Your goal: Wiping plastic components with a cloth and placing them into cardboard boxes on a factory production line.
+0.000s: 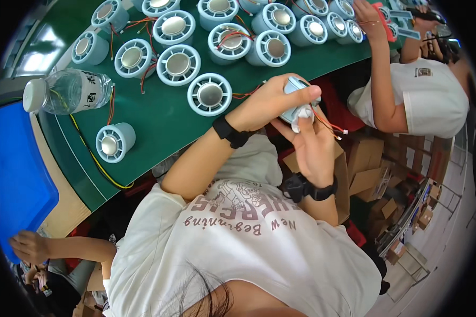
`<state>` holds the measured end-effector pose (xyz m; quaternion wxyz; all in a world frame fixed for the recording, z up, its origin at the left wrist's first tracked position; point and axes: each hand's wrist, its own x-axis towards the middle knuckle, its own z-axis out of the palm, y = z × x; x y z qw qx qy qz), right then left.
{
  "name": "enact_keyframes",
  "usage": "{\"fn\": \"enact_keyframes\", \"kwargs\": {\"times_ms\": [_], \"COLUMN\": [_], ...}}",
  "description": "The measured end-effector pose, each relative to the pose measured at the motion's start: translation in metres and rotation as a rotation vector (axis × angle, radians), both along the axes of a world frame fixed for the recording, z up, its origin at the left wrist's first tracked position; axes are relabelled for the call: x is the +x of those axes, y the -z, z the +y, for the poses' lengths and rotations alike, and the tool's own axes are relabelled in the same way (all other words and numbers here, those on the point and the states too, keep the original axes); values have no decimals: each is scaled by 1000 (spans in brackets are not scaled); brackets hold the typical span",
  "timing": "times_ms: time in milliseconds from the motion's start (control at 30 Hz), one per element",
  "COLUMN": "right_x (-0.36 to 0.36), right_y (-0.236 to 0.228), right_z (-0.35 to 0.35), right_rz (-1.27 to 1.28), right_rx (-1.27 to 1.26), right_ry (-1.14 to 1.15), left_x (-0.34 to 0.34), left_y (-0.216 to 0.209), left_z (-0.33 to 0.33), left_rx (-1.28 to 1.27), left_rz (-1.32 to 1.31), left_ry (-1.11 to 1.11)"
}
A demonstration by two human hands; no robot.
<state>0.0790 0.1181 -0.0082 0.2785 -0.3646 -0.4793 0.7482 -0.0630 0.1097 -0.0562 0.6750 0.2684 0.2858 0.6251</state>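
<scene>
My left hand is closed round a light-blue plastic housing, its thumb lying across the top. Thin red, orange and dark wires with small white plugs hang from that housing. Pinched in my right hand is a crumpled white cloth, pressed against the housing's lower side. Both hands are raised just past the green table's near edge. Closest to them on the table stands another light-blue round housing, with a spoked rim and a silver disc in its centre.
Several like housings with loose wires crowd the green table. A clear water bottle lies at left, beside a single housing and a yellow cable. A blue bin is further left. Co-workers sit at right and lower left; cardboard boxes stand at right.
</scene>
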Motion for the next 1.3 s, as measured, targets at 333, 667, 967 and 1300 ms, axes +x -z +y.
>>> {"fn": "enact_keyframes", "kwargs": {"times_ms": [333, 667, 967, 1300], "right_x": [-9, -6, -9, -28], "right_y": [1, -2, -16, -22], "right_z": [-3, 13, 19, 15], "right_rz": [-33, -78, -33, -185], "right_rx": [-31, -69, -155, -178], "right_ry": [90, 36, -7, 43], "left_x": [-2, 2, 1, -7], "left_y": [2, 6, 3, -1], "left_z": [-1, 2, 4, -3], "left_rx": [-61, -75, -70, -72], "left_rz": [148, 63, -124, 22], "left_ry": [20, -103, -142, -139]}}
